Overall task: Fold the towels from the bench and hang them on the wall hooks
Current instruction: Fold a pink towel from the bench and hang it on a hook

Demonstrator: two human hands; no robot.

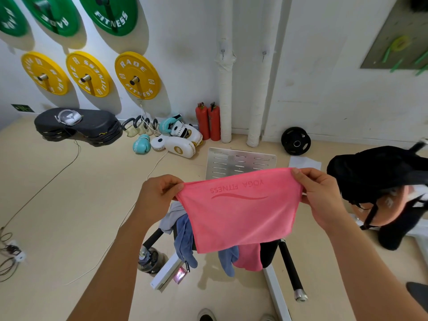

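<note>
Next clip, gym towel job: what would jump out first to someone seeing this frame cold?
The pink towel dominates the centre, stretched in the air by its top corners between the left hand and right hand, its "YOGA FITNESS" print upside down. Next come the yellow plates and green plates mounted on the wall at upper left. Below the towel, blue towels and another pink one hang off the bench.

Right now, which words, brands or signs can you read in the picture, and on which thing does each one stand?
"YOGA FITNESS", upside down: pink towel.
"FITNESS": green plate.
"RADE": second green plate.
"RADE FITNESS": yellow plate.
Print on the white pads, teal glove and green wall sign: too small to read.
</note>
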